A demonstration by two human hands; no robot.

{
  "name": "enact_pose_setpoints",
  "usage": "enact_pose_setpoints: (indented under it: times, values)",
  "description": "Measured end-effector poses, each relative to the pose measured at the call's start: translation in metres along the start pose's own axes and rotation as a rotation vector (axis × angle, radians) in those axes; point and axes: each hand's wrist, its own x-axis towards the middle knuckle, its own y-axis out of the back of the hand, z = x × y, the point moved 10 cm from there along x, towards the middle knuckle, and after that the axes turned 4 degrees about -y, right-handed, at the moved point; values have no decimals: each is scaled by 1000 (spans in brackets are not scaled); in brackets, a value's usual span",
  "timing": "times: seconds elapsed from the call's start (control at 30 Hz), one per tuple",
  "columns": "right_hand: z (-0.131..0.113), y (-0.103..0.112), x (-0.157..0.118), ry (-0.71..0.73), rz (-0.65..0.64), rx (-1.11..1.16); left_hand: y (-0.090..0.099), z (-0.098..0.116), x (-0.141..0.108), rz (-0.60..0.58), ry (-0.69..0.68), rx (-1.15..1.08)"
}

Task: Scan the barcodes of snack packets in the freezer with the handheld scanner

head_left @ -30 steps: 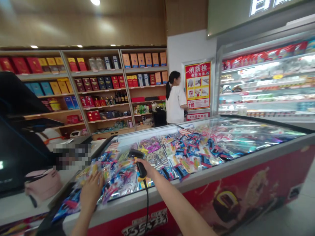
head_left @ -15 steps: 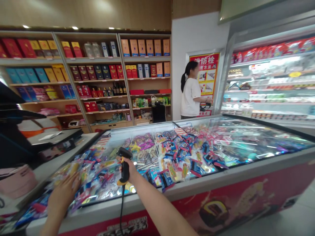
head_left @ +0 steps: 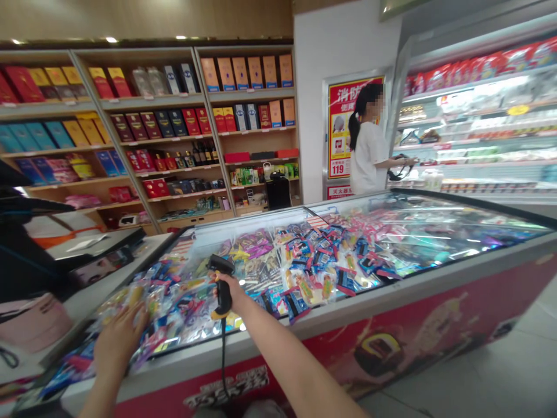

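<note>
My left hand (head_left: 118, 339) lies with spread fingers on plastic-wrapped colourful packets (head_left: 174, 316) at the near left end of a chest freezer (head_left: 418, 284). It grips nothing that I can see. My right hand (head_left: 234, 288) is shut around the handle of a black and yellow handheld barcode scanner (head_left: 221, 284), held upright over the packets. The scanner's black cord (head_left: 223, 354) hangs down across the freezer's front rim. More packets (head_left: 304, 278) fill the middle of the freezer, beyond the scanner.
A person in a white T-shirt (head_left: 368, 151) stands beyond the freezer, holding a dark object. Wooden shelves of boxed goods (head_left: 148, 133) fill the back wall. A lit refrigerated case (head_left: 474, 128) stands at right, and a counter (head_left: 104, 290) with a pink bag (head_left: 32, 322) at left.
My view has swung left and levelled. The person in white has moved right along the far side of the freezer. My hands have stayed in nearly the same places on the packets.
</note>
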Motion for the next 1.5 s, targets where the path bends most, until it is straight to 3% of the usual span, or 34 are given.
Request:
enact_pose_setpoints:
  times: [0.57, 0.97, 1.17, 1.5]
  values:
    - [-4, 2, 1, 35, 18, -48, -1, 10, -6, -14, -90, 90]
    - [-4, 3, 2, 17, -30, -42, 17, 25, -15, -55, -29, 115]
    - [-1, 8, 11, 20, -47, -56, 18, 24, -13, -24, -40, 136]
    - [-6, -4, -4, -3, -38, -33, 12, 15, -8, -30, 29, 177]
